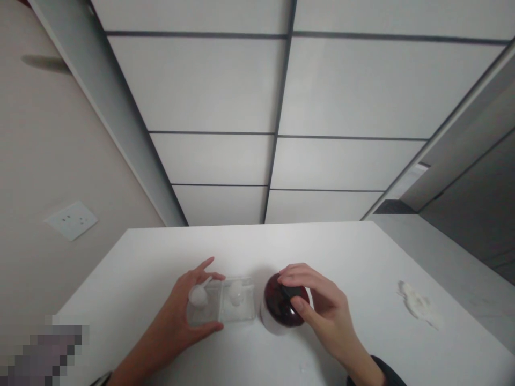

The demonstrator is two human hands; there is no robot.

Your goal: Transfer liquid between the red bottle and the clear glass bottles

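My left hand point(183, 303) is wrapped round the left end of a clear two-compartment box point(248, 310), thumb at the near edge and fingers at the far edge. In its left compartment sits a white scoop point(198, 296), its handle pointing up and right. Another small white scoop point(236, 296) shows in the right compartment. Just right of the box stands a white jar point(270, 323) with a glossy dark red lid point(277, 305). My right hand point(322, 300) closes over the lid's black knob point(292, 291), fingers on the far side and thumb on the near side. The lid rests on the jar.
The white table point(225, 246) runs up to a white panelled surface point(225, 161) with dark lines. A patch of white, powder-like material point(418, 304) lies on the table at the right. A wall socket point(73, 220) is on the left wall.
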